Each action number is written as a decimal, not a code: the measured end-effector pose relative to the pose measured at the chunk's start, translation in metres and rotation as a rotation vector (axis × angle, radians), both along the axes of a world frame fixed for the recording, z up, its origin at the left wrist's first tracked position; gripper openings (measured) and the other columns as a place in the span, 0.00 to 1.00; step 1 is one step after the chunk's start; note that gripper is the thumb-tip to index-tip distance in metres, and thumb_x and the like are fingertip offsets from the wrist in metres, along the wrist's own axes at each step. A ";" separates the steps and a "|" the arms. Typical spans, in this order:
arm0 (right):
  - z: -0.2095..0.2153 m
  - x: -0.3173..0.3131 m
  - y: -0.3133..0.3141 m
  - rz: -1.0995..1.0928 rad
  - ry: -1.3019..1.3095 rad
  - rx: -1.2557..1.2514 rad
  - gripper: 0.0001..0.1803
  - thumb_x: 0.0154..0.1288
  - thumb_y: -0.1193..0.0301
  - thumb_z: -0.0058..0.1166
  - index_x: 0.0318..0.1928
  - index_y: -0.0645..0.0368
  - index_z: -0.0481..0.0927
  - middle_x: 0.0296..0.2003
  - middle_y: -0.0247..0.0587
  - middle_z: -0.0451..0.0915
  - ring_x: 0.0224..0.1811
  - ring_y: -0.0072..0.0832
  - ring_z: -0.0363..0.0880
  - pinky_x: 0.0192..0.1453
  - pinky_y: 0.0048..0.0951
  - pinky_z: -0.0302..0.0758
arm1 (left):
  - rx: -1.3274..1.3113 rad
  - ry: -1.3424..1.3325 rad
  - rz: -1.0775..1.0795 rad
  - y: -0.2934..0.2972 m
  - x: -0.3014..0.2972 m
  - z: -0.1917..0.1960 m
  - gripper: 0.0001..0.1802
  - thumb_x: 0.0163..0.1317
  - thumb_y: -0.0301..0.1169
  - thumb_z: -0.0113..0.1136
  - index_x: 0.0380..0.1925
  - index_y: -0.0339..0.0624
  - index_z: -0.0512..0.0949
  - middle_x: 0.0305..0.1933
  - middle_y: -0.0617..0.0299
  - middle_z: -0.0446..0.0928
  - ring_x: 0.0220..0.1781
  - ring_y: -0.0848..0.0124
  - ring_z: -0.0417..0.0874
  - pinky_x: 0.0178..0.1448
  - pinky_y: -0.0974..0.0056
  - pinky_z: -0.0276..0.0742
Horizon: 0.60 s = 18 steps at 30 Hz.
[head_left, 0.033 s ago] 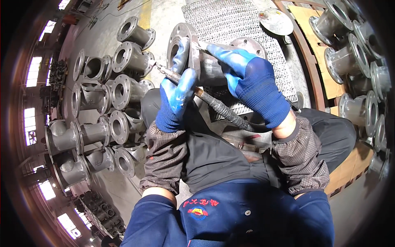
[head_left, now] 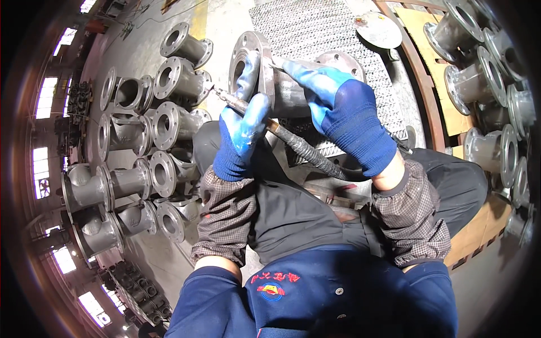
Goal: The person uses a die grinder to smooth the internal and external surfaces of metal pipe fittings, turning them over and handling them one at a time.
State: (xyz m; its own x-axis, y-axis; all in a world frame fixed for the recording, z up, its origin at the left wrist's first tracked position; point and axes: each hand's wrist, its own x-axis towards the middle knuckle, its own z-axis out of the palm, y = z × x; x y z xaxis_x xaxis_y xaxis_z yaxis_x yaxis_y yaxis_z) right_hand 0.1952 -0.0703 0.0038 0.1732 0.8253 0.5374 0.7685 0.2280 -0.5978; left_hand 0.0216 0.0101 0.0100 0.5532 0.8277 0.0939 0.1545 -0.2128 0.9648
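Observation:
In front of me lies a grey metal flanged pipe (head_left: 291, 93), its near-left flange (head_left: 266, 67) facing left and its other flange (head_left: 340, 61) partly behind my right glove. My left hand (head_left: 245, 115), in a blue coated glove, is closed around a slim metal hand-held tool (head_left: 232, 102) with a narrow tip pointing left. A dark, wrapped hose (head_left: 307, 152) trails from it toward my right leg. One left finger stretches up against the flange face by the bore. My right hand (head_left: 332, 93), gloved alike, grips the pipe from above, forefinger reaching the flange's back. A thin grey piece shows there, too small to name.
Several grey flanged pipe fittings (head_left: 179, 79) stand in rows on the floor at left. More fittings (head_left: 484, 81) rest on a wooden pallet (head_left: 434, 62) at right. Beneath the pipe is a patterned metal plate (head_left: 304, 22); a round pale disc (head_left: 378, 30) sits beyond.

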 end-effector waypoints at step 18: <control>0.003 0.009 0.004 0.054 0.009 0.047 0.23 0.50 0.77 0.53 0.50 0.50 0.80 0.36 0.43 0.82 0.33 0.39 0.81 0.38 0.35 0.78 | -0.107 -0.242 -0.054 -0.013 0.019 0.009 0.33 0.61 0.28 0.44 0.67 0.30 0.57 0.64 0.50 0.66 0.61 0.67 0.70 0.64 0.64 0.66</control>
